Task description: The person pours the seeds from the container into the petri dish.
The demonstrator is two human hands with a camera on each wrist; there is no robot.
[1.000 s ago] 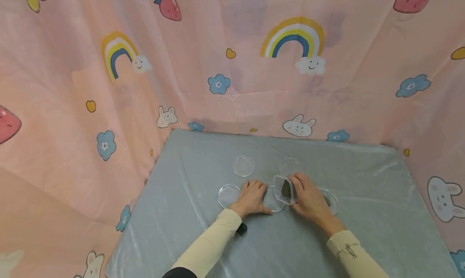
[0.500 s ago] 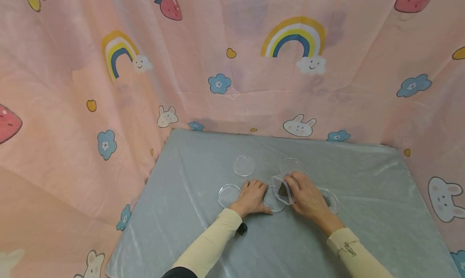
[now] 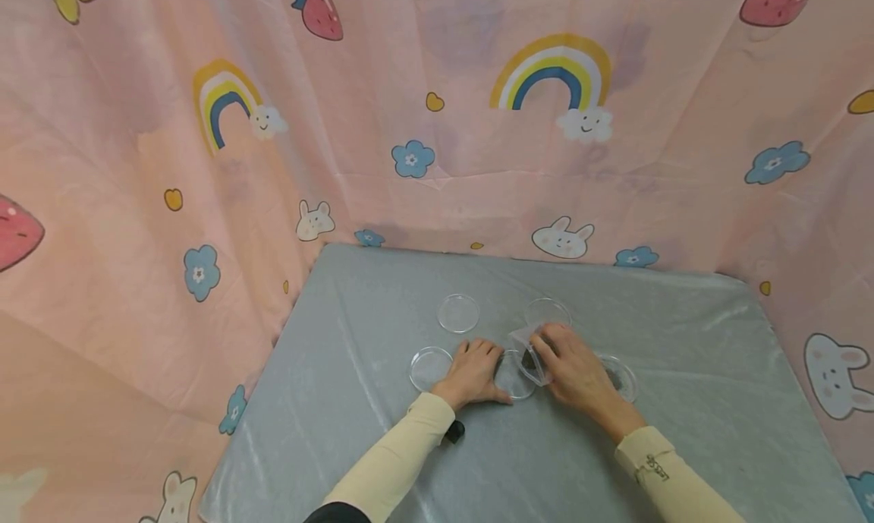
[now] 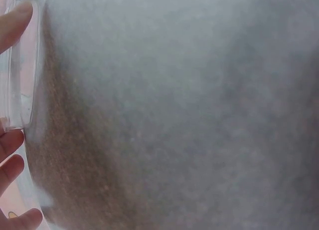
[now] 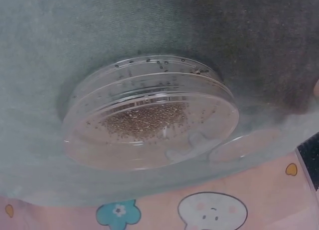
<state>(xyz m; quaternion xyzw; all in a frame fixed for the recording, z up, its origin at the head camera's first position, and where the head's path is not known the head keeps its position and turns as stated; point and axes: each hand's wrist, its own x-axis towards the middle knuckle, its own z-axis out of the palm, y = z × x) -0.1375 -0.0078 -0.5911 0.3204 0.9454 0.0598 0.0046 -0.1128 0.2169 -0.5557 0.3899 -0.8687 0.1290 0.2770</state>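
Observation:
My left hand holds a clear petri dish on the cloth, thumb at the near side and fingers at the far side. In the left wrist view, the thumb and fingers frame the dish's clear wall. My right hand grips a clear plastic box with dark grains in it, tipped leftward over that dish. Just right of the right hand, partly hidden, sits another petri dish. The right wrist view shows small brown grains heaped inside it.
Further clear round dishes lie on the grey cloth: one at the back, one behind the right hand, one left of the left hand. A small black object shows beside the left sleeve. Pink patterned curtain hangs behind.
My right hand has tipped the box further down to the left over the dish, and the dark grains sit lower in it. The left hand keeps its place.

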